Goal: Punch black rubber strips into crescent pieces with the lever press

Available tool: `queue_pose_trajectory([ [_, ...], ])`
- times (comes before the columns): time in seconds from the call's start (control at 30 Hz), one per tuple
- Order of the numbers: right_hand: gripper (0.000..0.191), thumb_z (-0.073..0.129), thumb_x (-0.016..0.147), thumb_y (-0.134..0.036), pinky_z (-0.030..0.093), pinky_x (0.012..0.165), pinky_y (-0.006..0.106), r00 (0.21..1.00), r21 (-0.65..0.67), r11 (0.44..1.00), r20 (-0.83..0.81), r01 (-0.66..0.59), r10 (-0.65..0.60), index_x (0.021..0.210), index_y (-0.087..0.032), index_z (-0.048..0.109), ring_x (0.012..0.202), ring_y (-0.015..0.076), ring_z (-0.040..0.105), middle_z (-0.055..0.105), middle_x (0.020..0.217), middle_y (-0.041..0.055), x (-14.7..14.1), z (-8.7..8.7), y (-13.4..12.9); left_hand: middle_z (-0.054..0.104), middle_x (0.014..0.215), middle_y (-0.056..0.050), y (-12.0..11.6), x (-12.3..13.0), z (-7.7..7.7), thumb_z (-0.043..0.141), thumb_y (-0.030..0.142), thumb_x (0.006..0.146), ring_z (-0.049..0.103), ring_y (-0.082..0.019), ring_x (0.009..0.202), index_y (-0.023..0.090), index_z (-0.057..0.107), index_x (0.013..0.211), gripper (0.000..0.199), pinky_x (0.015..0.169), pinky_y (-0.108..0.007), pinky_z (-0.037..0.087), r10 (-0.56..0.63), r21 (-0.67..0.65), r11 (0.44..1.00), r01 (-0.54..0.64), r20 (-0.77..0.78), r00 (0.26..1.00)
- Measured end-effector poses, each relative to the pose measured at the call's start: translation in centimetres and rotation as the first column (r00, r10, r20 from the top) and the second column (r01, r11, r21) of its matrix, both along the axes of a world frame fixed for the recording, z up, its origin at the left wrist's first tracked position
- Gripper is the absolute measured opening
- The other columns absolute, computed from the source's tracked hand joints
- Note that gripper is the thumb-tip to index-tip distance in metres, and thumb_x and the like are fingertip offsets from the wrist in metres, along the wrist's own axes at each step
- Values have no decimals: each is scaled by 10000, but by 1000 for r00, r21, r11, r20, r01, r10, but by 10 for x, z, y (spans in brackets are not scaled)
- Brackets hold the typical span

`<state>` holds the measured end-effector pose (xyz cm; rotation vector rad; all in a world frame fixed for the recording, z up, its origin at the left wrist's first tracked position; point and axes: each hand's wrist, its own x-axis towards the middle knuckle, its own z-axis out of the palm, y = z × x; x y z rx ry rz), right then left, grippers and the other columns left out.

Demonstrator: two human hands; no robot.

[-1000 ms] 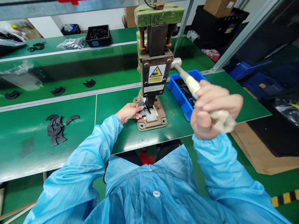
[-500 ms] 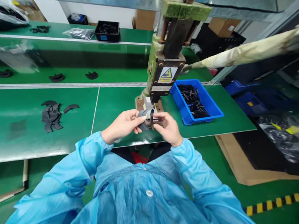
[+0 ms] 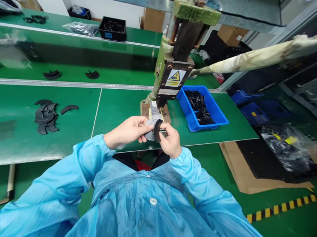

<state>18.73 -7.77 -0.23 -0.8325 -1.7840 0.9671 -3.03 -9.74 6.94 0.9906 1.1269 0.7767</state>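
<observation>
Left hand [image 3: 131, 130] pinches grey curved pieces [image 3: 149, 135], number indistinct; right hand [image 3: 170, 141] grasps one black curved piece [image 3: 156, 131], both before one lever press [image 3: 172, 78]. One blue bin [image 3: 218, 111] stands right of the press; left lie one dark pile [image 3: 44, 116] and one separate arc [image 3: 69, 109].

Toward 11 o'clock, a black bin [image 3: 119, 34] of small dark parts stood on the rear green surface [image 3: 142, 36], with a clear plastic bag [image 3: 81, 28] just beside it and dark curled pieces [image 3: 35, 19] lying near 10 o'clock. A brown box [image 3: 154, 20] sat behind at 12 and blue containers [image 3: 255, 113] at 3. At 4 o'clock, a black sheet [image 3: 258, 162] lay over brown cardboard [image 3: 233, 171], near black-and-yellow striped tape [image 3: 281, 208] on the green floor [image 3: 207, 172].
</observation>
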Motion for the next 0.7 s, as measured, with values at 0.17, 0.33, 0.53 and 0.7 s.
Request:
queue_pose_trajectory([
  [0.17,119,605,1057,-315,582,854,388,973,294,950,227,-100,32,1095,-245,694,935,211,713,769,998,72,11,11,9,658,714,-17,-7,-4,-1,861,592,882,611,-145,608,212,637,871,441,558,-253,487,149,210,973,-100,-235,960],
  [0.33,87,615,1037,-266,567,806,387,968,376,915,247,-145,51,1087,-244,683,890,212,687,743,964,71,13,8,9,617,868,-41,-19,4,4,783,483,947,576,-203,851,233,655,815,310,773,-316,484,253,543,837,63,-488,835],
  [0.53,119,626,1029,-256,588,840,397,967,378,908,236,-179,92,1124,-246,696,929,216,705,761,1019,84,14,6,6,525,797,2,-14,6,-14,737,473,952,472,-164,715,225,565,762,356,666,-305,383,162,432,901,38,-417,894],
  [0.7,130,580,1052,-291,584,833,399,952,328,933,303,-149,46,1089,-249,697,911,215,710,761,993,77,11,0,3,533,750,-6,-9,16,-10,764,410,934,456,-163,682,220,539,702,375,623,-310,324,216,446,895,27,-485,847],
])
